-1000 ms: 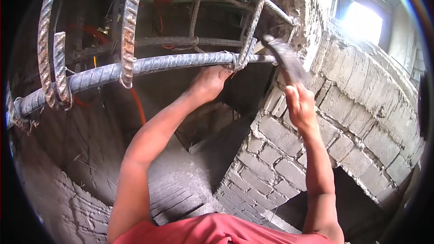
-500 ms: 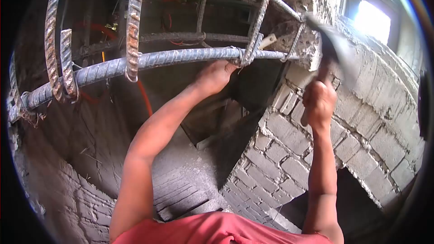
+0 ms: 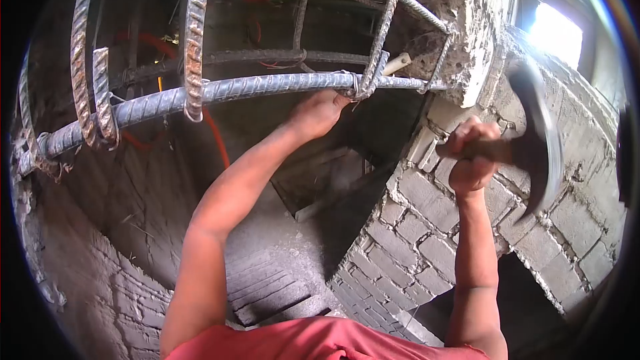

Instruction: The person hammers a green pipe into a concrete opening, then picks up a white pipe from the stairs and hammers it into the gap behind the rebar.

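Head view: left hand [image 3: 319, 112] is raised to the long bar [image 3: 267, 85] of a steel cage, fingers curled around it from below, just left of a wire tie [image 3: 357, 87]. Long bar: ribbed round steel, grey with rust patches. Its long axis runs nearly level from the cage's left edge, rising slightly, to its right end, which meets a rough concrete block [image 3: 467, 40]. Upright bars [image 3: 195, 40] cross it; they have the same ribbed texture and heavier rust, and are hooked under it at their lower ends.

Right hand [image 3: 471, 157] is a closed fist around the handle of a hammer [image 3: 533, 140]. Hammer sits right of the cage, apart from the bars, in front of the brick wall [image 3: 427, 240]. Handle lies roughly level, pointing right from the fist. Head is dark metal, curved and motion-blurred; its long axis runs up and down, and the lower end tapers to a point. Cannot tell which end is the striking face.

Brick wall: grey blocks, coarse mortar joints, bowed by the lens. Orange tube [image 3: 217, 140] hangs behind the cage. Red shirt [image 3: 320, 340] at the bottom edge.
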A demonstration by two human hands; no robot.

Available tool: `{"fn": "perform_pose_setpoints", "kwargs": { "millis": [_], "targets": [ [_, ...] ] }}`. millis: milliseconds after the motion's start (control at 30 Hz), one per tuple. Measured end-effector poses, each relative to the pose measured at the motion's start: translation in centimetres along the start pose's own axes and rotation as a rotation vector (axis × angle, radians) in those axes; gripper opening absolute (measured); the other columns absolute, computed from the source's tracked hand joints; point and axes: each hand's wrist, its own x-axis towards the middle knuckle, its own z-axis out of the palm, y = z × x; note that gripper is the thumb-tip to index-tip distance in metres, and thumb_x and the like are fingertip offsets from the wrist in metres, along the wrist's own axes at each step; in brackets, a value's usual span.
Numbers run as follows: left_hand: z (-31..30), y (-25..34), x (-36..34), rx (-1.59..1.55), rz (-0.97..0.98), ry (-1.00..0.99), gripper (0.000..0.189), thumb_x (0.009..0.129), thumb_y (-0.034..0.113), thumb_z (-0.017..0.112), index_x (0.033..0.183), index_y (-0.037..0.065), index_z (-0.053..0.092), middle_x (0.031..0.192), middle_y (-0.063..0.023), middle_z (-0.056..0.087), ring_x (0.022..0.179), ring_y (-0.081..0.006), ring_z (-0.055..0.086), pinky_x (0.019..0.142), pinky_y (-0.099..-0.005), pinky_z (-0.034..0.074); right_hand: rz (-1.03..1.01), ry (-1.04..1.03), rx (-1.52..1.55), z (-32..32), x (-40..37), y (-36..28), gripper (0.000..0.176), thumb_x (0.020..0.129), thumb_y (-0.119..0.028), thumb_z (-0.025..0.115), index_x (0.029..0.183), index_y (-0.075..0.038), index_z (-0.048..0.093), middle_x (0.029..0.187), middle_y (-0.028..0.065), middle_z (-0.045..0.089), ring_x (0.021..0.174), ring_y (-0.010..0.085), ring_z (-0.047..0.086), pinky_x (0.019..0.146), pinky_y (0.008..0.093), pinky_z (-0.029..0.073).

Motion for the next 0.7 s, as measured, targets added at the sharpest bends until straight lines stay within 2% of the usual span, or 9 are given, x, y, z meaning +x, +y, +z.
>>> {"fn": "perform_pose_setpoints", "kwargs": {
  "millis": [67, 100, 133, 233, 333, 433, 533, 600, 700],
  "targets": [
    [0.2, -0.7, 0.6, -0.048, 0.085, 0.028, 0.069, 0.098, 0.066, 0.032, 0.125, 0.011, 0.063, 0.118, -0.0223, 0.065, 0.115, -0.0412, 0.058, 0.094, -0.0463, 0.045, 0.159, -0.181, -0.531, -3.6, -2.3, 2.9, 0.051, 0.101, -0.044, 0.045, 0.08, 0.001, 0.056, 0.073, 0.0148, 0.055, 0.058, 0.0266, 0.054, 0.055, 0.0391, 0.041],
    [-0.7, 0.5, 0.4, 0.009, 0.004, 0.006, 0.063, 0.099, 0.062, 0.035, 0.125, 0.011, 0.063, 0.118, -0.0217, 0.065, 0.115, -0.0402, 0.058, 0.093, -0.0464, 0.045, 0.004, -0.216, -0.733, -1.3, -0.2, 2.1, 0.048, 0.099, -0.041, 0.05, 0.08, 0.003, 0.052, 0.073, 0.0203, 0.055, 0.062, 0.0376, 0.052, 0.061, 0.0435, 0.042],
    [-1.3, 1.7, -0.3, 0.068, -0.082, -0.031, 0.058, 0.101, 0.057, 0.038, 0.125, 0.011, 0.063, 0.118, -0.0211, 0.065, 0.115, -0.0392, 0.058, 0.093, -0.0464, 0.045, 0.609, -0.397, -0.724, -2.0, 1.0, 2.2, 0.047, 0.099, -0.042, 0.051, 0.085, 0.003, 0.052, 0.07, 0.0223, 0.054, 0.064, 0.0409, 0.048, 0.063, 0.0431, 0.042],
    [-1.2, 0.6, 1.2, 0.009, 0.092, 0.114, 0.043, 0.101, 0.044, 0.048, 0.116, 0.008, 0.064, 0.109, -0.0209, 0.066, 0.106, -0.0385, 0.061, 0.09, -0.0469, 0.045, 0.634, -0.261, -0.706, -2.1, 1.5, 0.8, 0.05, 0.1, -0.046, 0.049, 0.084, 0.002, 0.051, 0.062, 0.0167, 0.051, 0.057, 0.0311, 0.049, 0.058, 0.0421, 0.041],
    [-1.3, 0.4, 0.8, 0.037, 0.264, 0.205, 0.035, 0.098, 0.039, 0.056, 0.106, 0.006, 0.065, 0.097, -0.0177, 0.068, 0.095, -0.0364, 0.064, 0.085, -0.0463, 0.047, 0.473, -0.018, -0.364, -2.0, -0.6, -1.4, 0.046, 0.102, -0.046, 0.046, 0.079, -0.006, 0.053, 0.06, 0.0005, 0.046, 0.053, 0.0101, 0.046, 0.046, 0.0276, 0.036],
    [-2.8, -0.8, 1.1, 0.369, 0.173, 0.242, 0.041, 0.094, 0.046, 0.056, 0.109, 0.009, 0.066, 0.087, -0.0115, 0.07, 0.085, -0.034, 0.066, 0.079, -0.0467, 0.049, 0.302, 0.245, 0.003, -1.1, -3.5, -2.7, 0.066, 0.085, -0.074, 0.054, 0.096, -0.01, 0.042, 0.07, 0.0019, 0.043, 0.058, 0.0124, 0.045, 0.054, 0.0262, 0.04],
    [-5.1, 5.2, -0.9, 0.38, -0.012, 0.155, 0.045, 0.095, 0.051, 0.052, 0.107, 0.01, 0.067, 0.086, -0.0119, 0.07, 0.085, -0.0332, 0.066, 0.077, -0.0473, 0.05, 0.386, 0.357, 0.019, 1.0, -8.3, -6.5, 0.072, 0.08, -0.082, 0.051, 0.084, -0.012, 0.037, 0.067, 0.0026, 0.042, 0.051, 0.0126, 0.04, 0.045, 0.0281, 0.037],
    [-1.3, 0.5, 0.3, 0.439, 0.102, 0.339, 0.05, 0.097, 0.055, 0.047, 0.1, 0.008, 0.065, 0.077, -0.0109, 0.067, 0.077, -0.0311, 0.065, 0.074, -0.0454, 0.05, 0.479, 0.374, 0.096, 1.9, -13.9, -7.8, 0.072, 0.079, -0.082, 0.051, 0.082, -0.01, 0.04, 0.063, 0.0025, 0.043, 0.05, 0.0147, 0.044, 0.046, 0.0275, 0.039],
    [4.4, -2.8, -1.6, -0.338, 0.09, 0.217, 0.052, 0.098, 0.06, 0.044, 0.083, 0.011, 0.053, 0.061, -0.0001, 0.047, 0.052, -0.0147, 0.049, 0.051, -0.0311, 0.041, 0.53, 0.281, 0.07, 4.5, -23.2, -8.8, 0.07, 0.082, -0.079, 0.051, 0.077, -0.01, 0.046, 0.062, 0.0021, 0.049, 0.052, 0.0142, 0.05, 0.046, 0.0264, 0.042]
  ]
}}
